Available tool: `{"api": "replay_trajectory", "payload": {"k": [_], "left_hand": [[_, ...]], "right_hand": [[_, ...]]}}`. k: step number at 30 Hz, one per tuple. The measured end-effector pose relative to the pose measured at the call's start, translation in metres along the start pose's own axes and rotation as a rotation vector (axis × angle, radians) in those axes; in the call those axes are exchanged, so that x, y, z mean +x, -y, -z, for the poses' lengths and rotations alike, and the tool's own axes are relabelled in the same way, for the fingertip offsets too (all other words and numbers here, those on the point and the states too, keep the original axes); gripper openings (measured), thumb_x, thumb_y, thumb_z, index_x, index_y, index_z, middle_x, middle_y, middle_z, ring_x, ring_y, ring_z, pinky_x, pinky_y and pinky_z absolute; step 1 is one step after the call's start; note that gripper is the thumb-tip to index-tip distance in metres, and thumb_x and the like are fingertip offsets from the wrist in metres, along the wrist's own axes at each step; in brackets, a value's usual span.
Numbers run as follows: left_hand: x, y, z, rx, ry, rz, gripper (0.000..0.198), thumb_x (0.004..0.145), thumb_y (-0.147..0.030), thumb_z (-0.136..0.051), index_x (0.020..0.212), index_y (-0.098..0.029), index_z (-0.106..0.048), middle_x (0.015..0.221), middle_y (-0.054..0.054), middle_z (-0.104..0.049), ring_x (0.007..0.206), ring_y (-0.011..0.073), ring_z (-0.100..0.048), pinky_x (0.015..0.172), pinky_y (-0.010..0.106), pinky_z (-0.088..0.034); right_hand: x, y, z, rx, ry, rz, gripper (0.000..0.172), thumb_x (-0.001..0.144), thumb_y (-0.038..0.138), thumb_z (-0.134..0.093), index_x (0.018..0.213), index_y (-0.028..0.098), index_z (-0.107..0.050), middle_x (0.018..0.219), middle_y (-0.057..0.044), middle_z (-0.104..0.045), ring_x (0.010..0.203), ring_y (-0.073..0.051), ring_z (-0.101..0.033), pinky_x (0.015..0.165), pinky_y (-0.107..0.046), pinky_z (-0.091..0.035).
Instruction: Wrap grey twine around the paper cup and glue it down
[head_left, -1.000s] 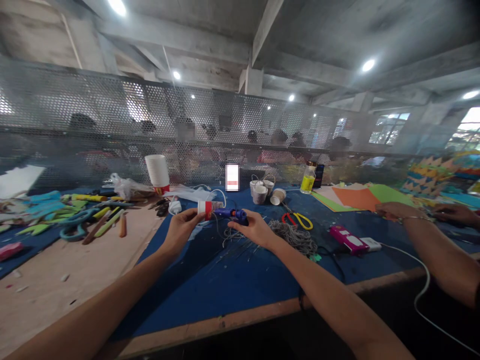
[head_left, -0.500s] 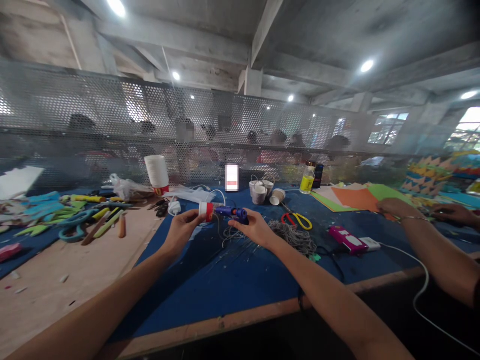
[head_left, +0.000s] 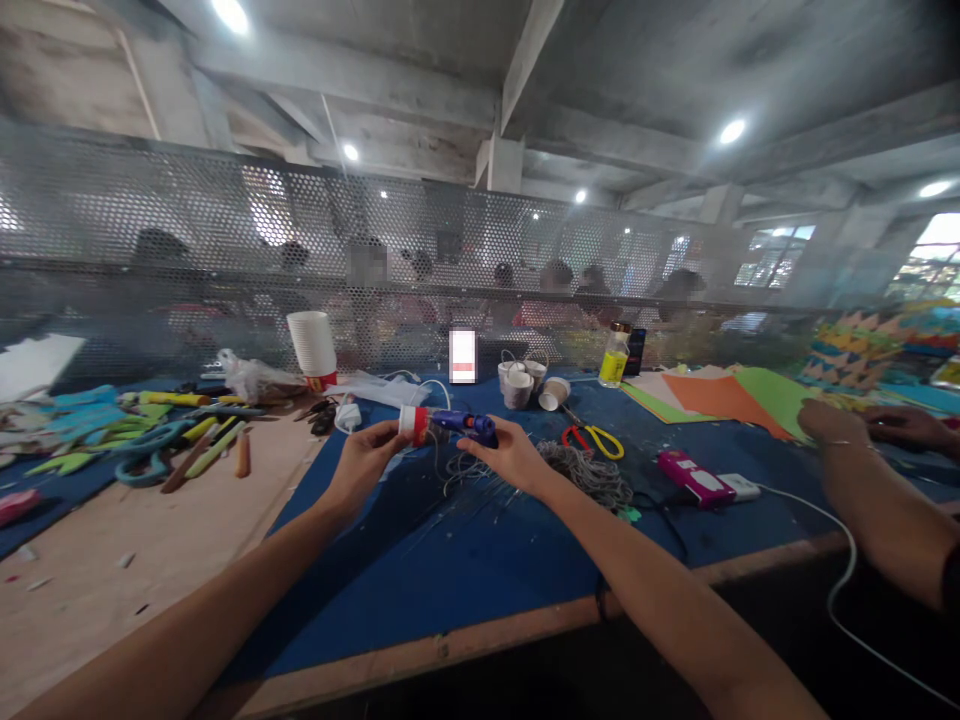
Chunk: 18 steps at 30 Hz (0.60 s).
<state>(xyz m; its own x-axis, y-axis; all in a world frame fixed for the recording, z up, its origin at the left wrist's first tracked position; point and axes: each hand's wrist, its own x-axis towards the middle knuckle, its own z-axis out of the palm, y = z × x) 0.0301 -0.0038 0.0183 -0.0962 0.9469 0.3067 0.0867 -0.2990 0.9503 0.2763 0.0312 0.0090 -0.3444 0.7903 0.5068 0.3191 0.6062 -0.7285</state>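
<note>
Between the fingers of my left hand (head_left: 369, 455) is a small red-and-white paper cup (head_left: 412, 425), tipped on its side above the blue table mat. My right hand (head_left: 511, 452) is wrapped round a blue glue gun (head_left: 469, 425), whose front end points left and meets or nearly meets the cup. Whether the tip touches the cup I cannot tell. Below and to the right of the glue gun lies a tangled heap of grey cord (head_left: 589, 475), with loose strands reaching under my hands.
Small cord-wrapped cups (head_left: 517, 385) stand behind my hands, by yellow-and-red scissors (head_left: 600, 440). A stack of white paper cups (head_left: 311, 345) is at back left; teal scissors (head_left: 154, 450) lie left. A magenta power bank (head_left: 694, 480) and a co-worker's hand (head_left: 825, 422) are right.
My hands, the cup and the glue gun hold almost the same place. On the right, the co-worker's hand has moved farther right over the coloured paper.
</note>
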Motion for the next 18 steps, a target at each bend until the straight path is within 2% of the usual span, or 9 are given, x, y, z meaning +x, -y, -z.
{"api": "replay_trajectory", "payload": {"k": [6, 12, 15, 18], "left_hand": [[-0.003, -0.005, -0.002, 0.013, 0.028, -0.008, 0.037, 0.071, -0.051, -0.084, 0.087, -0.017, -0.084, 0.089, 0.009, -0.082, 0.086, 0.0269, -0.07, 0.084, 0.035, -0.049], [0.001, 0.001, 0.001, 0.03, 0.022, -0.016, 0.039, 0.071, -0.052, -0.084, 0.09, -0.017, -0.084, 0.088, 0.007, -0.082, 0.085, 0.0262, -0.07, 0.083, 0.033, -0.049], [0.004, 0.008, 0.003, 0.009, 0.001, -0.017, 0.038, 0.071, -0.051, -0.085, 0.09, -0.018, -0.084, 0.087, 0.007, -0.082, 0.084, 0.025, -0.07, 0.082, 0.033, -0.049], [0.005, 0.014, 0.005, -0.014, 0.0, -0.022, 0.034, 0.074, -0.047, -0.085, 0.092, -0.018, -0.084, 0.09, 0.007, -0.082, 0.086, 0.0244, -0.07, 0.084, 0.033, -0.049]], "right_hand": [[0.001, 0.0, 0.0, -0.006, -0.022, 0.007, 0.043, 0.084, 0.062, -0.073, 0.087, 0.02, -0.069, 0.071, 0.001, -0.06, 0.07, -0.017, -0.052, 0.066, -0.028, -0.044], [0.001, 0.003, 0.002, -0.025, -0.053, -0.031, 0.043, 0.087, 0.063, -0.07, 0.085, 0.02, -0.07, 0.071, 0.0, -0.065, 0.07, -0.019, -0.059, 0.065, -0.028, -0.044], [0.003, 0.001, 0.006, -0.106, -0.09, -0.069, 0.038, 0.093, 0.059, -0.066, 0.098, 0.021, -0.072, 0.085, -0.003, -0.075, 0.081, -0.022, -0.068, 0.073, -0.03, -0.048], [0.006, -0.003, 0.013, -0.41, -0.124, -0.189, 0.042, 0.095, 0.056, -0.065, 0.119, 0.021, -0.067, 0.103, -0.01, -0.077, 0.096, -0.028, -0.072, 0.082, -0.034, -0.05]]}}
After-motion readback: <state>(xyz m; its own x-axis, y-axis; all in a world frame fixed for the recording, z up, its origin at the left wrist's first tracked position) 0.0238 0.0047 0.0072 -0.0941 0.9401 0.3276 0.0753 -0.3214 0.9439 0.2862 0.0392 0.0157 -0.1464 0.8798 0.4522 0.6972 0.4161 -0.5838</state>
